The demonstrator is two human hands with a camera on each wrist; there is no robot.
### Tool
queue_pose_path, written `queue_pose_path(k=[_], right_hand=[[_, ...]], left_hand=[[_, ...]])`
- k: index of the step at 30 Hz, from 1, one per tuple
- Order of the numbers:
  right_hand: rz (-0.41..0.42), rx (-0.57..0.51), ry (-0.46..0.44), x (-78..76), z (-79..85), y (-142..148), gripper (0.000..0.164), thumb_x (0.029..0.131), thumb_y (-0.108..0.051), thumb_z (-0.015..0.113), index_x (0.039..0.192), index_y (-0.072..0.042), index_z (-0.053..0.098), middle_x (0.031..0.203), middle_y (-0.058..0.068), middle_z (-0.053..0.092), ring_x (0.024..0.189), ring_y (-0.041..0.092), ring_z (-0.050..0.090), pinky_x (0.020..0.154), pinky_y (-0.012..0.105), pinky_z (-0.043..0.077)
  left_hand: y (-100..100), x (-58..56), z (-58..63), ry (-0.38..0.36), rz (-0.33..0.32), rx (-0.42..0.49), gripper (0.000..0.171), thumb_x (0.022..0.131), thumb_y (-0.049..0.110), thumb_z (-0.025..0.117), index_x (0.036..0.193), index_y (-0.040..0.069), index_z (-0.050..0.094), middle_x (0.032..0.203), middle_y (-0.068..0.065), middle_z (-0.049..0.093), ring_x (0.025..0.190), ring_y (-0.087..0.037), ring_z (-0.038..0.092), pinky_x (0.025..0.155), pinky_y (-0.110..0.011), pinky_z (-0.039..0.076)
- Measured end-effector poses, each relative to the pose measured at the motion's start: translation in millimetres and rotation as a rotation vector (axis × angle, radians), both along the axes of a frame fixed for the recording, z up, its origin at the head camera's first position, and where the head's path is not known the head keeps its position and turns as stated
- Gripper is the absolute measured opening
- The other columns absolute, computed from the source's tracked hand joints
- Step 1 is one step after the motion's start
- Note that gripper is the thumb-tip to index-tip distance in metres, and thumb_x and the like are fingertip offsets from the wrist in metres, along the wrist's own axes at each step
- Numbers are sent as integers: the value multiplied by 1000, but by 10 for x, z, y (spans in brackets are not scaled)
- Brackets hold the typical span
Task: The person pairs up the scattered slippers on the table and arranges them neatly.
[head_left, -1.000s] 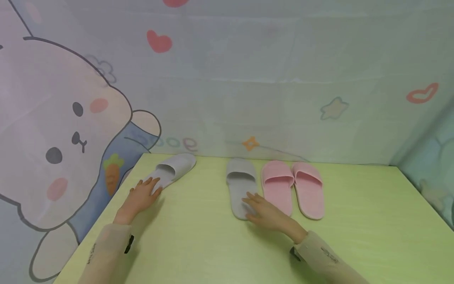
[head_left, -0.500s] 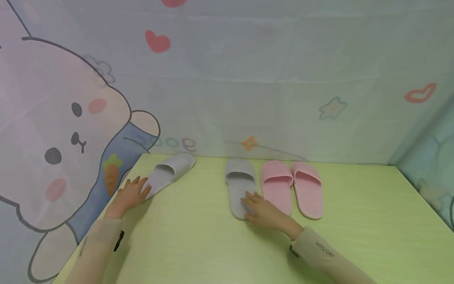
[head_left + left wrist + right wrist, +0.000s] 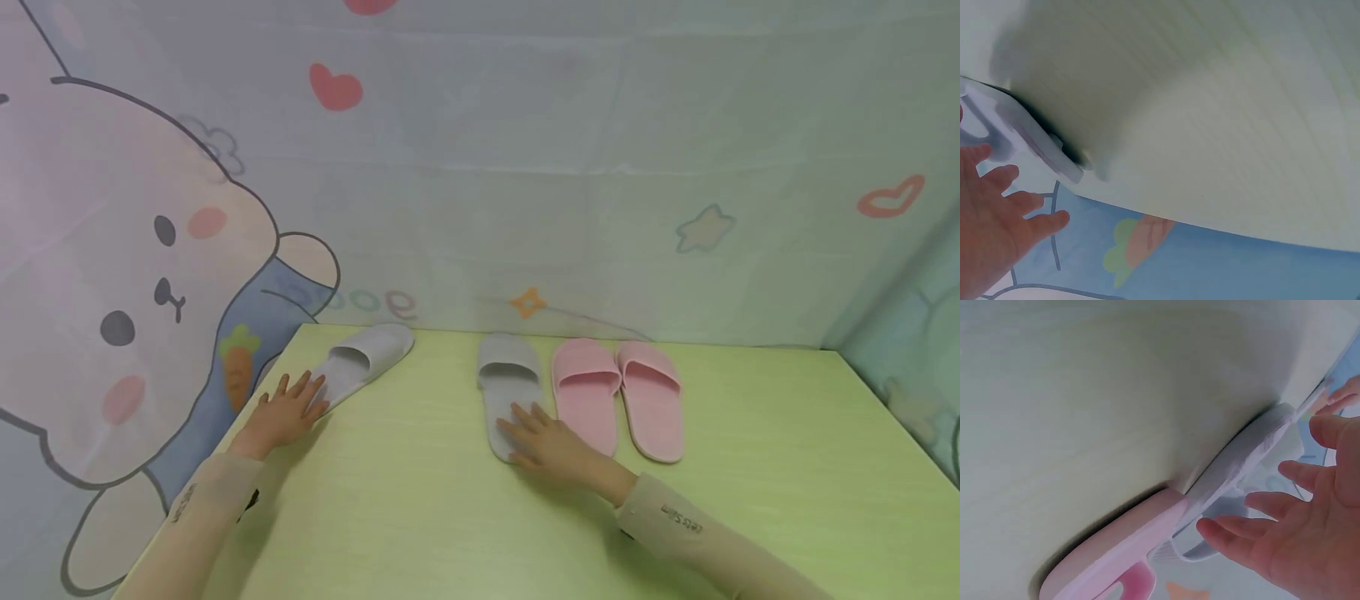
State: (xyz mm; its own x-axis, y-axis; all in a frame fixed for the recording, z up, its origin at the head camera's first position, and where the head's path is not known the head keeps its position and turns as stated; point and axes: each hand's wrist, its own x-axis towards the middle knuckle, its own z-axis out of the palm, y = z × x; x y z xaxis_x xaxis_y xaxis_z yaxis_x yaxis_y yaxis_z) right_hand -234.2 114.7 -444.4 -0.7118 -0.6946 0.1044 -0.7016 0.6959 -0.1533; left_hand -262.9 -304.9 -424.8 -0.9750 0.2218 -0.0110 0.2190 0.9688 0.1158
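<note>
At the table's back left, a grey slipper (image 3: 377, 345) lies at a slant, toe pointing back and right. My left hand (image 3: 283, 414) hovers over its heel end, fingers spread; the left wrist view shows that hand (image 3: 997, 231) beside the slipper's edge (image 3: 1035, 134). A second grey slipper (image 3: 509, 362) lies straight near the middle, toe to the wall. Over its heel is my right hand (image 3: 553, 447), fingers loosely spread and holding nothing. In the right wrist view, a gap shows between that hand (image 3: 1304, 519) and the grey slipper (image 3: 1244, 450).
A pink slipper (image 3: 585, 358) lies right of the middle grey one, with another pink slipper (image 3: 652, 408) touching it. A printed cloth backdrop (image 3: 480, 167) rises behind the yellow-green table (image 3: 420, 517). The table's left edge runs close to my left arm.
My left hand has drawn back and left from the left grey slipper's footbed to its heel end. My right hand has shifted slightly left, its fingers spreading a little. The slippers look unmoved.
</note>
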Motion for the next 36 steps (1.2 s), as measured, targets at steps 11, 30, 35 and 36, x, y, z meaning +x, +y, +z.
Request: queue_pose_path(k=[11,30,35,36], right_hand=[[38,78,-48,25,-47,10,51,94,-35,38,140,-14,30,145,20,22,129,47,25,98,54,33],[39,130,-7,33,-32,-34,49,93,-35,41,136,-13,36,140,24,31,125,48,31,101,51,32],[25,130,-17,47,-26,-45,50,93,-36,41,136,-13,36,141,24,31,126,48,30,102,51,30],[22,130,-21,48,-24,-46,50,93,-36,41,137,-13,36,141,24,30,126,48,30,103,51,29]], left_hand=[[-32,-29,-104,-85,-12,6,59,94,47,30,140,10,27,143,-28,20,125,-58,15,90,-72,20],[57,72,-137,-130,1,68,63,94,47,31,139,4,25,140,-37,14,121,-64,9,86,-74,21],[86,90,-138,-120,-1,46,65,93,49,32,139,4,26,139,-37,16,120,-64,12,84,-74,23],[92,90,-139,-118,-1,43,65,93,49,32,139,4,26,139,-37,17,120,-65,13,84,-74,24]])
